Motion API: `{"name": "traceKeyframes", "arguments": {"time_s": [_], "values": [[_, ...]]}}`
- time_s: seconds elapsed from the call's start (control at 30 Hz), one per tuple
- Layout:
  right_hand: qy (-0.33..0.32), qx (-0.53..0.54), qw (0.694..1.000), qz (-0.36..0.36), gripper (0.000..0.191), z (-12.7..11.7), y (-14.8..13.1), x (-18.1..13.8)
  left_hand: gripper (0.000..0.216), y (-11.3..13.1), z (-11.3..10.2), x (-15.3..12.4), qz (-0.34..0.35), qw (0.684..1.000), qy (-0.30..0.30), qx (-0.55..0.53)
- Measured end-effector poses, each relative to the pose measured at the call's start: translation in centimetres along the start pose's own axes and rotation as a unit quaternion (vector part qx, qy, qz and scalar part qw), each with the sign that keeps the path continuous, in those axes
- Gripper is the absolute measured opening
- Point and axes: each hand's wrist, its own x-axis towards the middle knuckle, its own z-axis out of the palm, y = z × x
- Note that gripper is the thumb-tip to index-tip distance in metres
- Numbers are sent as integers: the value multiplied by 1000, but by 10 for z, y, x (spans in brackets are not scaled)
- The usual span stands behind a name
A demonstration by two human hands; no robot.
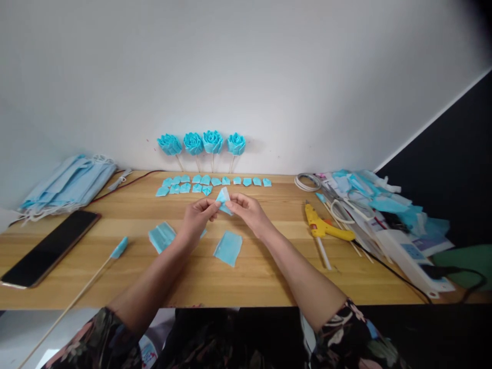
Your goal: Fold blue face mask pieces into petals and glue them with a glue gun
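Mask stack (67, 185), phone (49, 247) far left on wooden table (269, 277). Left hand (196, 218) and right hand (248, 209) pinch small blue fabric piece (223, 200) between fingertips, above table centre, seemingly mid-fold. Finishing crease calls for steady two-handed pinch. Glue gun (325, 228) at right.

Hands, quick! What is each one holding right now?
Left hand: closed, pinching the blue folded piece.
Right hand: closed, pinching the same blue folded piece.
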Motion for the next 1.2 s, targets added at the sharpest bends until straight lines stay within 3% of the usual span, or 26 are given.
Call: {"name": "traceKeyframes", "arguments": {"time_s": [0.2,0.37,0.57,0.9,1.07,1.2], "values": [[39,-64,997,-23,28,-3,10,3,32,1,1,-1,-4,1000,-9,-2],[68,-73,994,-41,28,-6,11,4,36,-3,-1,2,-7,997,17,-76],[64,-76,994,-40,28,-5,11,3,31,-6,-2,3,-22,998,-14,-49],[59,-75,994,-47,28,-5,9,3,31,0,-2,2,-15,999,7,-52],[36,-97,993,-51,29,-3,9,1,37,0,-2,2,-28,999,-45,9],[31,-107,992,-53,30,-1,11,1,33,-2,-3,2,-17,999,-30,29]]}}
